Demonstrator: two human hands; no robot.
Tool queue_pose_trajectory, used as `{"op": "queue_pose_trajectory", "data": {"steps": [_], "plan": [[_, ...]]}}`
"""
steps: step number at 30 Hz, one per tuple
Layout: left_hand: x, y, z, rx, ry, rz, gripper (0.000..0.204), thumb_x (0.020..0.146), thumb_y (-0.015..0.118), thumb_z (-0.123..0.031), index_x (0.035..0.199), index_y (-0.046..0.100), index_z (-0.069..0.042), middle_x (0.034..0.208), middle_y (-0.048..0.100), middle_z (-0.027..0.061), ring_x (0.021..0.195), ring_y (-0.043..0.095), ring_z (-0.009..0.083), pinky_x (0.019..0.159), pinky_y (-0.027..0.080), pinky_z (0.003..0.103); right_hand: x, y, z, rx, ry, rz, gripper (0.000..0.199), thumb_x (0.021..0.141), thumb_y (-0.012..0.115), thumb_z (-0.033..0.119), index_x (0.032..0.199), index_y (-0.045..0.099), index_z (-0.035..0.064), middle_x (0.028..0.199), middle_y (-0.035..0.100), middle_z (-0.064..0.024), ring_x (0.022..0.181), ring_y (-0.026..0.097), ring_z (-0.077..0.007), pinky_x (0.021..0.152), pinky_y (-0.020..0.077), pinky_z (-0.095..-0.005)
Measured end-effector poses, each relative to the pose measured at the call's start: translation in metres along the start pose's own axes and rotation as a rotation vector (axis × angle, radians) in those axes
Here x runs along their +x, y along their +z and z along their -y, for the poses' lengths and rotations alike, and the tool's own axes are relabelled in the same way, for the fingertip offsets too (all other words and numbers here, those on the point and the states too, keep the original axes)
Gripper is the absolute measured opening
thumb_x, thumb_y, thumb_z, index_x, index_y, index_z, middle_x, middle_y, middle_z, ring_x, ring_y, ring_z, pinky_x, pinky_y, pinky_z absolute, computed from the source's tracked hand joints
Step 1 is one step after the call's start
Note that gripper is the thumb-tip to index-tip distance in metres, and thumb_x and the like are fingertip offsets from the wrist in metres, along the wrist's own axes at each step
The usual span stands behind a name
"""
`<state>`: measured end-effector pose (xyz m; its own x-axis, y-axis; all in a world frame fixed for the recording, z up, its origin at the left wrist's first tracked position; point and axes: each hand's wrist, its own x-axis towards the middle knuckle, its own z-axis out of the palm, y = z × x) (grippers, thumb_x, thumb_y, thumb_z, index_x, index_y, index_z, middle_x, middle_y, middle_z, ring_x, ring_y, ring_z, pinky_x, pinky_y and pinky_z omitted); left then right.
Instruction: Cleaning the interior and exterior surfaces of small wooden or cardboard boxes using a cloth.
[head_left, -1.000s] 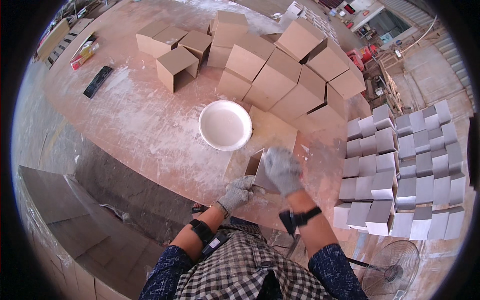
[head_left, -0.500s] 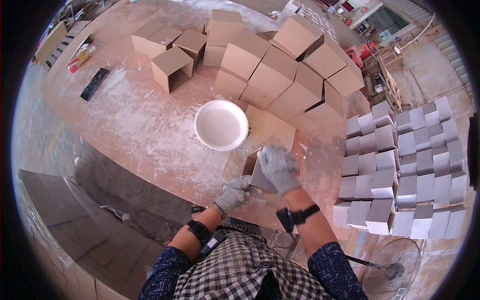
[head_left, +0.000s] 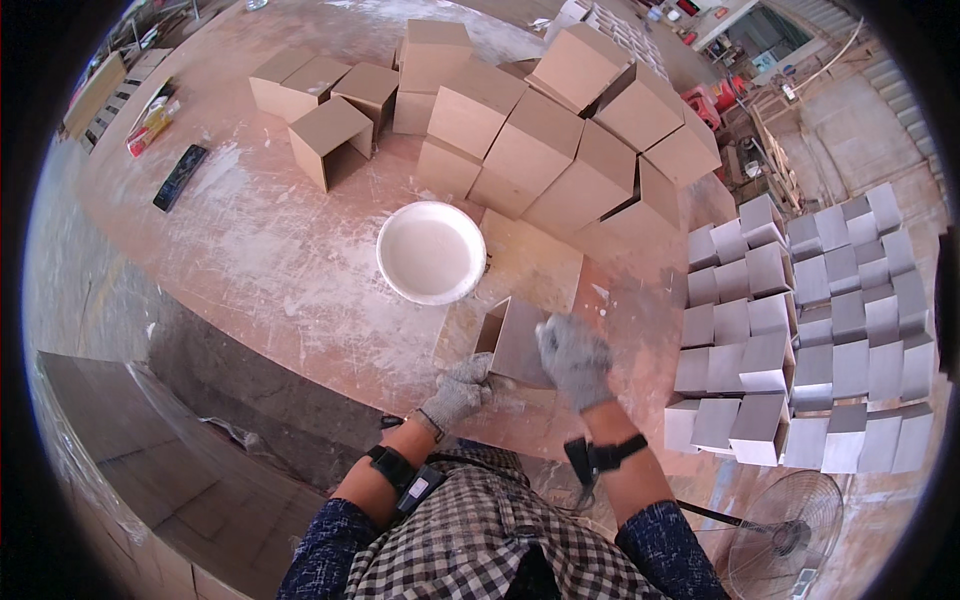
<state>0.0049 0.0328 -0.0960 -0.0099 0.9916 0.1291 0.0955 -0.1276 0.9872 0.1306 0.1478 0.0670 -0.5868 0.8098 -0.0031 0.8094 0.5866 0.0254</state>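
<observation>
A small open-ended box [head_left: 527,343] with a grey, coated-looking top lies on a tan board [head_left: 540,262] at the table's near edge. My left hand [head_left: 458,390], in a grey knit glove, grips the box at its near left corner, by the dark opening. My right hand [head_left: 574,358], gloved likewise, is closed at the right edge of the box's top face. Whatever its fingers hold, if anything, is hidden under the glove. Just beyond the box stands a round white basin [head_left: 432,252] with a pale, whitish inside.
Brown boxes [head_left: 535,150] are stacked along the table's far side. Rows of grey-white coated boxes [head_left: 765,365] stand at the right. A black phone [head_left: 181,178] lies at the left. A fan [head_left: 785,535] stands at lower right, a plastic-wrapped stack [head_left: 130,440] at lower left.
My right hand has moved toward me and slightly right, off the box's top, so more of its grey face shows. My left hand keeps its grip. The view has shifted slightly.
</observation>
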Motion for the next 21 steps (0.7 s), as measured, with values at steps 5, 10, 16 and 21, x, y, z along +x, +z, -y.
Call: {"op": "queue_pose_trajectory", "data": {"steps": [5,10,16,21], "plan": [[0.007,-0.004,-0.019,0.077,0.103,-0.047,0.046,0.068,0.059,-0.009,0.114,0.060,-0.009,0.112,0.060,0.0143,0.108,0.055,0.0367,0.091,0.045,0.042,0.026,0.017,-0.032,0.004,0.017,-0.167,0.027,0.090,0.054,0.036,0.086,0.058,0.0095,0.082,0.062,-0.0161,0.076,0.062,-0.0353,0.066,0.0501,-0.0488],[0.002,-0.005,-0.013,0.244,-0.011,-0.031,0.043,0.068,0.060,-0.010,0.112,0.061,-0.009,0.108,0.061,0.0144,0.106,0.056,0.0361,0.088,0.046,0.042,-0.059,0.017,-0.006,0.066,-0.047,-0.186,0.023,0.089,0.056,0.032,0.081,0.057,0.0105,0.078,0.059,-0.0149,0.074,0.061,-0.0331,0.064,0.0493,-0.0475],[0.007,-0.008,-0.036,0.131,0.059,-0.036,0.041,0.068,0.059,-0.005,0.108,0.063,-0.010,0.105,0.062,0.0148,0.102,0.057,0.0365,0.085,0.048,0.041,0.005,0.016,-0.037,-0.009,0.033,-0.176,0.023,0.090,0.056,0.031,0.081,0.056,0.0095,0.077,0.060,-0.0157,0.074,0.061,-0.0337,0.063,0.0494,-0.0476],[0.007,-0.013,-0.026,-0.009,-0.045,0.091,0.045,0.067,0.058,-0.003,0.111,0.062,-0.009,0.106,0.061,0.0159,0.103,0.057,0.0372,0.087,0.048,0.041,-0.007,0.021,-0.029,-0.029,0.064,-0.253,0.025,0.090,0.055,0.033,0.083,0.056,0.0089,0.078,0.059,-0.0164,0.073,0.060,-0.0354,0.065,0.0494,-0.0478]]}}
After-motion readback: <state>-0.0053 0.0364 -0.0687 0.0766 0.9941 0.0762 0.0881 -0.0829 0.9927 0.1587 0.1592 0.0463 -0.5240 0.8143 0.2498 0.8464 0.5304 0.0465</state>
